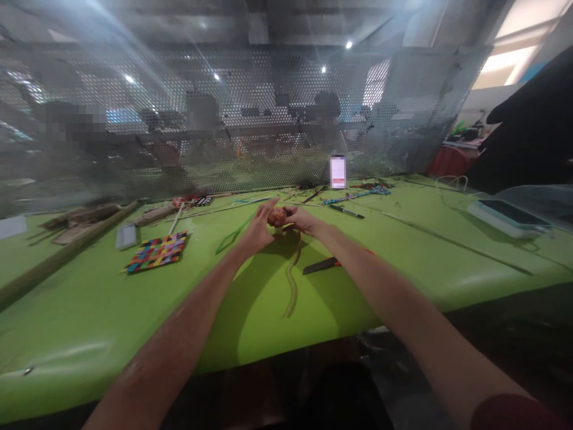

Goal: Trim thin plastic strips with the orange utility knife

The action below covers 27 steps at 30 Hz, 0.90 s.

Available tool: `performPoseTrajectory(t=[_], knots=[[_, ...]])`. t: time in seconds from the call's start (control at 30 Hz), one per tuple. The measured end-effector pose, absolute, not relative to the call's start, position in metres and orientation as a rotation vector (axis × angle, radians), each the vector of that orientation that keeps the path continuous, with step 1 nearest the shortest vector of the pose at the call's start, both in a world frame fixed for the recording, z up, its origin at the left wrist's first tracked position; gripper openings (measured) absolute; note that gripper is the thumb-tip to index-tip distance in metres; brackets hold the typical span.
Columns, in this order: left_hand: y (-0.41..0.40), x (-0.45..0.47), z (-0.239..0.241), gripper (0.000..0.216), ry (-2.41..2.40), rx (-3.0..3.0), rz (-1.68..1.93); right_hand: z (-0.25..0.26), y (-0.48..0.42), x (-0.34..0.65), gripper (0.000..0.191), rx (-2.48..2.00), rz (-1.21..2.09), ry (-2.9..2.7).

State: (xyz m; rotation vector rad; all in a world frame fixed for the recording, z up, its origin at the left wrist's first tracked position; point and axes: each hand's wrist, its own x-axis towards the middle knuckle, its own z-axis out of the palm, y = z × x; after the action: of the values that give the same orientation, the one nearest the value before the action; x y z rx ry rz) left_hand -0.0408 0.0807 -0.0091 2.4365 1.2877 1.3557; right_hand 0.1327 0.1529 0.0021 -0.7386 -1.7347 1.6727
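Observation:
Both my arms reach out over the green table [89, 310]. Between my hands sits a small round woven ball [277, 216], red and orange. My left hand [258, 230] cups its left side with the fingers curled round it. My right hand [303, 220] pinches its right side. A thin green strip [292, 280] hangs from the ball and trails toward me across the table. A second green strip [233, 234] lies just left of my left hand.
A multicoloured woven mat [156, 251] lies to the left, a dark knife [323, 265] under my right forearm, a pen [347, 211] and a phone [338, 171] farther back. A perforated metal screen [250, 119] closes off the far edge. A flat tray [505, 216] sits at right.

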Motion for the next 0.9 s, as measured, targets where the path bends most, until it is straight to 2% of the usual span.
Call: performPoseTrajectory(t=[0.2, 0.37, 0.43, 0.53, 0.7, 0.9], knots=[[0.085, -0.048, -0.014, 0.11, 1.326, 2.371, 1.368, 0.005, 0.16, 0.133, 0.039, -0.887, 1.331, -1.759], [0.088, -0.047, -0.012, 0.113, 1.215, 1.834, 1.466, 0.008, 0.161, 0.129, 0.047, -0.902, 1.058, -1.762], [0.088, -0.048, -0.006, 0.102, 1.116, 1.474, 1.538, 0.012, 0.155, 0.127, 0.051, -0.869, 0.93, -1.793], [0.083, -0.049, 0.004, 0.07, 0.983, 1.004, 1.507, 0.018, 0.142, 0.121, 0.053, -0.785, 0.766, -1.866], [0.073, -0.045, 0.013, 0.072, 0.824, 0.835, 1.418, 0.017, 0.122, 0.108, 0.058, -0.596, 0.611, -2.091], [0.07, -0.039, 0.015, 0.061, 0.854, 0.621, 1.465, 0.007, 0.118, 0.101, 0.058, -0.529, 0.309, -2.295]])
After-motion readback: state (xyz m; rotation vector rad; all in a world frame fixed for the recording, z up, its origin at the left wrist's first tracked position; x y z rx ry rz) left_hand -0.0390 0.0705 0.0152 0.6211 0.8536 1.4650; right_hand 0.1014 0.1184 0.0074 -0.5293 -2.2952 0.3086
